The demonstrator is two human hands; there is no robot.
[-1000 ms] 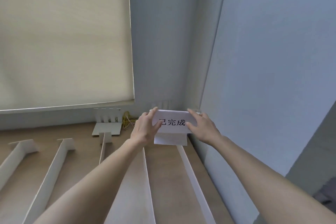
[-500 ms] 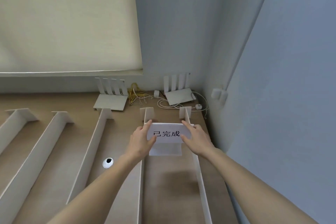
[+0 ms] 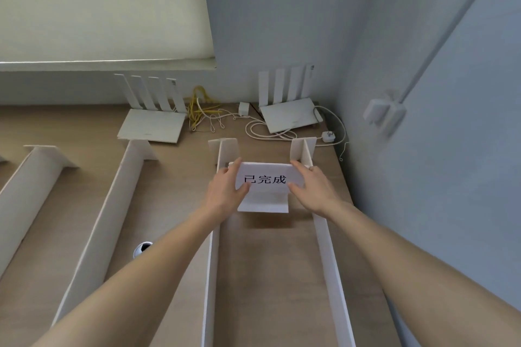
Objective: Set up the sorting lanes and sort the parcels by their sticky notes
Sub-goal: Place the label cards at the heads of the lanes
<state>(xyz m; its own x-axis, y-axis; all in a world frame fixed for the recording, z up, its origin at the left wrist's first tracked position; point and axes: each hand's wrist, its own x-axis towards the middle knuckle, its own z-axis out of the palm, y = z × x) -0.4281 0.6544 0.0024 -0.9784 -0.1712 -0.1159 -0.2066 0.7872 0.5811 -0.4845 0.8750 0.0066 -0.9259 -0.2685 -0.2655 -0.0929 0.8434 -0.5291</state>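
- Wooden table [image 3: 70,127], set against the corner walls, carrying long white dividers [image 3: 118,197] that stand on edge and run away from the viewer as parallel lanes.
- Rightmost lane bounded by two such dividers, each ending in a small cross-foot at the far end.
- Two white routers [image 3: 290,115] with upright antennas and a tangle of cables at the back, past the lane ends; not part of the job.
- Folded white sign card [image 3: 266,186], printed with black characters, near the far end of the rightmost lane between its two dividers; lettered face tilted up towards the viewer, a flat flap below it on the table.
- Left hand [image 3: 225,189] gripping the card's left edge, thumb over the front face; right hand [image 3: 310,189] doing likewise on the right edge; both clamped on the card, one at each end.
- Best done by keeping the flap flat, squaring the card across the lane, lettering legible from the near end, then letting go gently without nudging either divider.
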